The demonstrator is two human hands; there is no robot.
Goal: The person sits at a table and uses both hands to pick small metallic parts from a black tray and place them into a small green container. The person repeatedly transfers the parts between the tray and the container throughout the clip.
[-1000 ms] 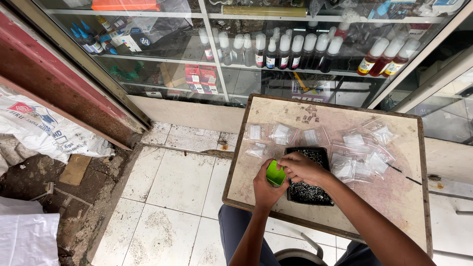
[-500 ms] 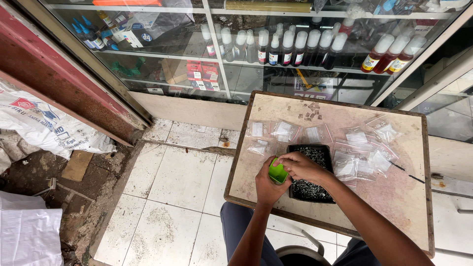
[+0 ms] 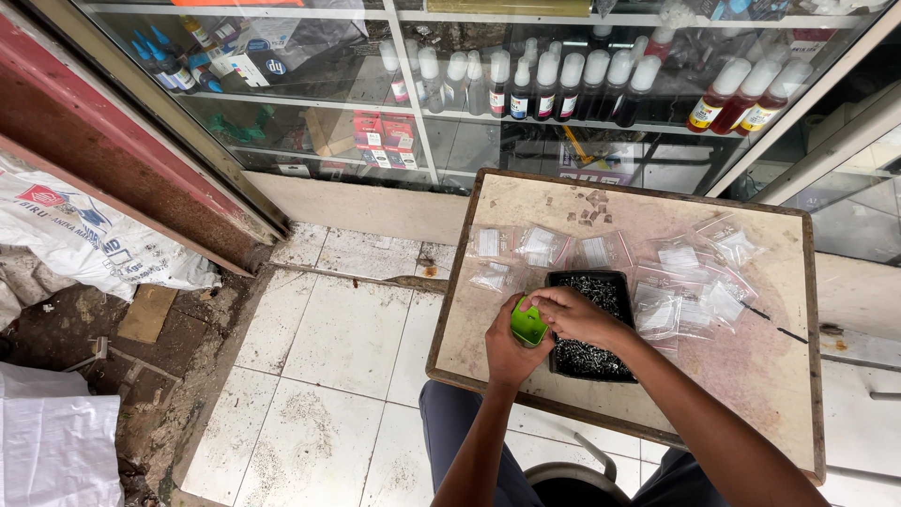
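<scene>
Tabletop (image 3: 751, 376) black tray (image 3: 615, 280) of small screws, clear filled bags (image 3: 678, 305).

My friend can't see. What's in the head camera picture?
Two hands, left hand and right hand, hold a small green container over a black tray of tiny metal parts on a worn table. Clear little bags lie around it.

The right hand (image 3: 574, 314) has slid slightly left — seemingly — over the green holder (image 3: 527, 325).

Clear plastic bags (image 3: 657, 282) crowd the wooden table (image 3: 770, 376) around the black tray (image 3: 593, 324), blocking its far and right sides. The table's near right stays bare.
</scene>
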